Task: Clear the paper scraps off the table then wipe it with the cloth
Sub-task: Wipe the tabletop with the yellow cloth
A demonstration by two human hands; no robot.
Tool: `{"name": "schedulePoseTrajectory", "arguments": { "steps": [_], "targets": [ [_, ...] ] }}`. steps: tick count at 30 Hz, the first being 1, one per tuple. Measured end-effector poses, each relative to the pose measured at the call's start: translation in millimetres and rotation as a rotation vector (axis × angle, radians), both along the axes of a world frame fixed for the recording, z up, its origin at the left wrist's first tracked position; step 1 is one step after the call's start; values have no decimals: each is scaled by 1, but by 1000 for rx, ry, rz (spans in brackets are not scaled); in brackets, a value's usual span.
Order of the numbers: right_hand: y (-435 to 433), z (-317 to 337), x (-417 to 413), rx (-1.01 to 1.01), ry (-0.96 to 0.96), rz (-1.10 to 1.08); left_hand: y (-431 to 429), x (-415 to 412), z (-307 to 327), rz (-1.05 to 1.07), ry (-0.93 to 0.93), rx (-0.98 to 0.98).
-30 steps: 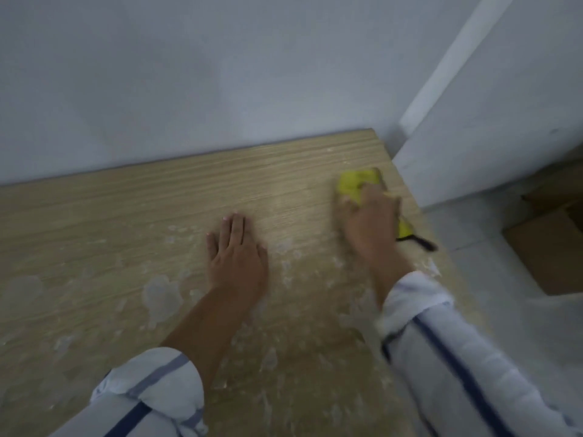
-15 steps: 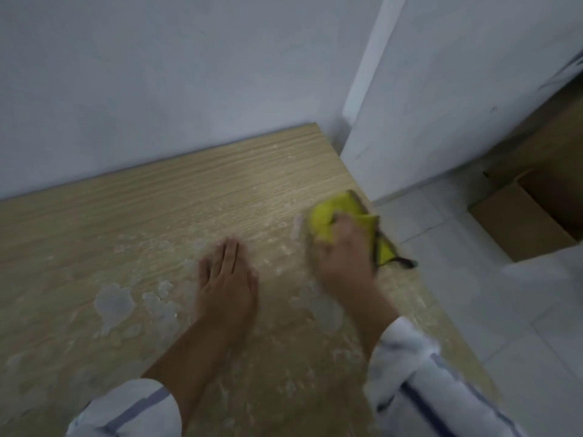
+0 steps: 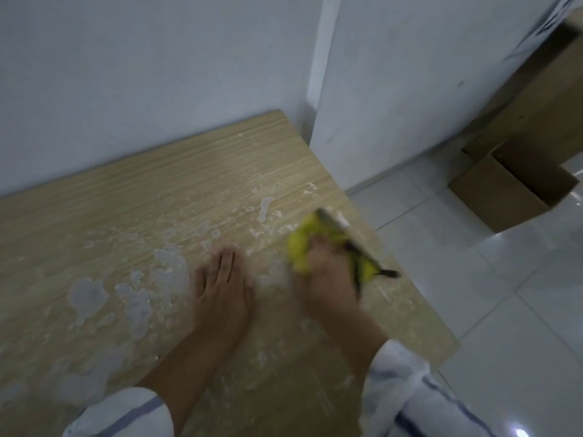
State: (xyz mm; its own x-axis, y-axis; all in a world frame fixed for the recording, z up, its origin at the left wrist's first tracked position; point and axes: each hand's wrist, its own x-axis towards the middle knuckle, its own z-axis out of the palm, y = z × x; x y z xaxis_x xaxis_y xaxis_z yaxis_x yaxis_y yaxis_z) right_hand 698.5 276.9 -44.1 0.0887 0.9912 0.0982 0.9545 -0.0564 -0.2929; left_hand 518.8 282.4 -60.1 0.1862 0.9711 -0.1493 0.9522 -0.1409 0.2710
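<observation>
My right hand grips a bunched yellow cloth with dark trim and presses it on the wooden table near the right edge; the hand is blurred by motion. Flat on the tabletop to its left lies my left hand, fingers straight and together. White wet patches and smears cover the wood left of that hand, with smaller flecks beyond the cloth. No loose paper scraps are visible.
The table's far edge meets a white wall. Its right edge drops to a glossy tiled floor. An open cardboard box stands on the floor at the right, beside a white panel.
My right hand has dragged the cloth from the far right part of the table back toward me and slightly left. The left hand has stayed flat. My view has swung right.
</observation>
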Motion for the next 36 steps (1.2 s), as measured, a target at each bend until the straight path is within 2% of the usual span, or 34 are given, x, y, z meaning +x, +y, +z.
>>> {"name": "schedulePoseTrajectory", "arguments": {
  "steps": [2, 4, 5, 9, 11, 13, 16, 18, 19, 23, 25, 27, 28, 30, 32, 34, 36],
  "targets": [
    [-32, -13, -34, -12, -53, 264, -8, 2, -3, -43, 16, 2],
    [-46, -15, -19, -27, -36, 271, -12, 2, -5, -48, 21, 25],
    [-46, -18, 1, -15, -38, 192, -12, 3, -5, -46, 15, 37],
    [-47, -5, 82, -85, 36, -343, -11, 5, -4, -55, 13, 50],
    [-49, 5, 82, -51, 52, -467, -12, 4, -3, -60, 8, 43],
    [-57, 8, 43, -33, 75, -344, -13, 2, -2, -64, -6, 34],
    [-93, -6, -35, -13, 0, 108, -15, -2, -3, -72, -22, 38],
    [-117, -9, -41, -37, 11, 188, -22, -7, -2, -66, -3, 19],
    [-123, -10, -28, -38, 30, 127, -29, -11, -2, -63, 11, 5],
    [-128, 0, 53, -103, 45, -391, -66, -26, 2, -119, 33, -18],
    [-123, 10, 62, -131, 35, -523, -80, -32, 1, -149, 33, -18],
    [-123, 16, 26, -131, 90, -445, -91, -36, -2, -176, 34, -7],
    [-129, 15, -4, -142, 109, -314, -96, -38, -2, -185, 29, 0],
    [-156, 0, -58, -149, 32, 11, -105, -43, -3, -203, 16, 20],
    [-184, -11, -67, -123, 29, 123, -114, -51, -3, -221, 25, 31],
    [-197, -14, -35, -93, 42, -6, -124, -61, -4, -231, 29, 25],
    [-197, -8, 4, -88, 74, -321, -133, -70, -2, -247, 3, 22]
  ]
}}
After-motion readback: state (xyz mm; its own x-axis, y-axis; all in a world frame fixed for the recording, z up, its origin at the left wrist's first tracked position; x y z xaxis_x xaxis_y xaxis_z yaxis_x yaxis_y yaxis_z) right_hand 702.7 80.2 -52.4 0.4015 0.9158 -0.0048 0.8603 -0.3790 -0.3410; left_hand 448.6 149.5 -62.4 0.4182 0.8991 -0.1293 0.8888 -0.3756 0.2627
